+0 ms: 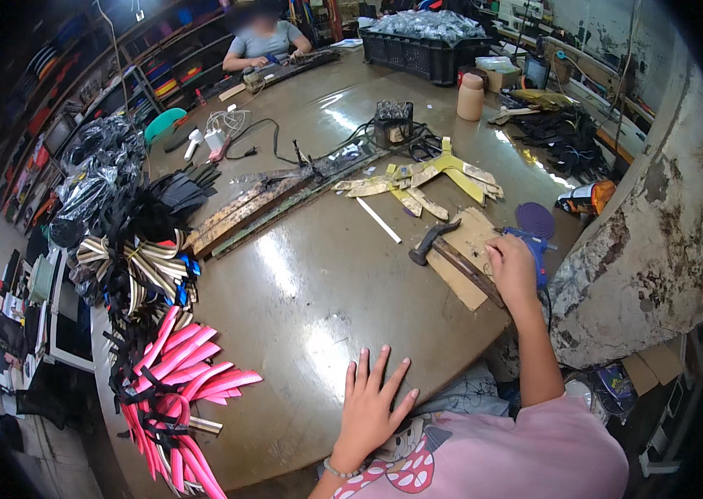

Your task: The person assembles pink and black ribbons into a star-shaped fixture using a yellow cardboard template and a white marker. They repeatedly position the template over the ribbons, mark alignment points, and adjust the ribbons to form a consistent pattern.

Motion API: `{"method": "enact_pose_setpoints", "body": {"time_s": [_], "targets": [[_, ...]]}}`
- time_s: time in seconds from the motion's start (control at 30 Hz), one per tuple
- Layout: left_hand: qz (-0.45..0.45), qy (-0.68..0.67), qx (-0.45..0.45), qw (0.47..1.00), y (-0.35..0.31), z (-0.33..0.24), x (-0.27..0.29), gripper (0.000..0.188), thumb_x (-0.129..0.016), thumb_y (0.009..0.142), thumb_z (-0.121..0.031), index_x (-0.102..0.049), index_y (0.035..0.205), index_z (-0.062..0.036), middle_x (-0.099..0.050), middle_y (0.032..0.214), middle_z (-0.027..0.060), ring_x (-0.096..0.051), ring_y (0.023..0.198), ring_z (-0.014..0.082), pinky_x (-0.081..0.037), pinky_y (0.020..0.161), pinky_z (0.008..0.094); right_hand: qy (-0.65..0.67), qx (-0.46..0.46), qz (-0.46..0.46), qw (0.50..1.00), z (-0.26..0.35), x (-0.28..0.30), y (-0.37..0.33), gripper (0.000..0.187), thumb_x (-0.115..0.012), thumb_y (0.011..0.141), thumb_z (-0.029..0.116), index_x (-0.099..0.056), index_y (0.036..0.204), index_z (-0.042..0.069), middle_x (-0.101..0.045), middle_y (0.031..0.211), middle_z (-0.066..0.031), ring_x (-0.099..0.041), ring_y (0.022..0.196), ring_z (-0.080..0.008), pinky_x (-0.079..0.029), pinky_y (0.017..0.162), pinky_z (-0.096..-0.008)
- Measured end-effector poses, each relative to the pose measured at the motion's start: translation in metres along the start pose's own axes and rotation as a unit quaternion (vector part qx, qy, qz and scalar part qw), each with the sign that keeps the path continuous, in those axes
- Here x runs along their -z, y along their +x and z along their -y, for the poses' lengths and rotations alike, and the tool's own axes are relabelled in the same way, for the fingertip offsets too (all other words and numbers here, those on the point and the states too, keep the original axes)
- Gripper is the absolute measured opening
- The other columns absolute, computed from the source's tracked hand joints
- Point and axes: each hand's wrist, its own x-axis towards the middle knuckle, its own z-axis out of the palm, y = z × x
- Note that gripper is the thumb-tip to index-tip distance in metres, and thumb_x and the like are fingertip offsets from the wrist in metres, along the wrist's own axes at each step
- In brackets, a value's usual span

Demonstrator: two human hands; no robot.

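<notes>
Room: a cluttered workshop with loaded shelves (152, 79) beyond and left of both hands; one co-worker (267, 46) sits at the far side.
Table: brown and shiny (301, 283), spread out ahead of both hands; one.
Left hand: flat on the near edge (378, 391), palm down, fingers spread, holding nothing; perhaps a prop for the body.
Right hand: well apart from the left, fingers bent (511, 258) over the card's right side; whether it grips anything I cannot tell.
Card: under and left of the right hand (478, 229); one piece, perhaps to spare the table.
Hammer: left of the right hand (426, 241), handle slanting across the card toward the wrist, likely for easy reach; one.
Blue tool: just right of the right hand (534, 249), partly hidden by it; one.
Purple disc: just beyond the right hand (534, 219); one.
Yellow straps: beyond the right hand, to its left (443, 173); one loose heap, strands overlapping, uncounted.
White strip: between heap and hammer (378, 220); one.
Pink straps: left of the left hand (173, 366); one pile, black bands around it, probably bundled to keep them together; too many to count.
</notes>
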Motion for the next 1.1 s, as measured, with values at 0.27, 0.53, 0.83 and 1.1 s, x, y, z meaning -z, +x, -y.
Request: {"method": "enact_pose_setpoints", "body": {"time_s": [0.27,0.53,0.83,1.1], "targets": [[0.016,0.015,0.019,1.0,0.001,-0.003,0.002,0.051,-0.065,0.091,-0.038,-0.06,0.137,-0.0161,-0.042,0.152,0.0166,-0.033,0.142,0.0452,-0.024,0.115,0.0574,-0.023,0.021,0.062,0.998,-0.003,-0.004,-0.004,0.012,-0.062,0.088,0.009,-0.069,0.089,-0.001,-0.064,0.087,-0.0186,-0.061,0.088,-0.0384,-0.048,0.08,-0.0478],[0.006,0.019,0.013,1.0,0.004,-0.003,0.002,0.05,-0.065,0.09,-0.038,-0.062,0.133,-0.0131,-0.045,0.149,0.0187,-0.033,0.141,0.0457,-0.024,0.115,0.0568,-0.036,-0.014,0.081,0.996,0.0,-0.012,0.006,0.014,-0.059,0.089,0.006,-0.069,0.092,-0.002,-0.063,0.094,-0.0186,-0.061,0.095,-0.0382,-0.049,0.083,-0.0471],[-0.002,0.016,0.011,1.0,0.0,-0.002,0.0,0.05,-0.064,0.091,-0.039,-0.061,0.134,-0.0144,-0.045,0.148,0.0184,-0.033,0.141,0.0453,-0.025,0.116,0.0559,-0.074,0.126,0.165,0.975,0.104,-0.109,0.08,0.019,-0.059,0.09,0.008,-0.071,0.102,0.001,-0.061,0.114,-0.0209,-0.057,0.112,-0.0381,-0.05,0.093,-0.0463],[-0.018,-0.01,0.016,1.0,-0.003,0.0,-0.001,0.047,-0.064,0.091,-0.036,-0.061,0.133,-0.0136,-0.045,0.15,0.0155,-0.035,0.141,0.0424,-0.026,0.116,0.054,0.183,0.125,0.241,0.945,0.127,-0.162,0.103,0.025,-0.046,0.102,0.021,-0.057,0.103,-0.002,-0.065,0.099,-0.028,-0.063,0.094,-0.0453,-0.05,0.082,-0.0527]]}}
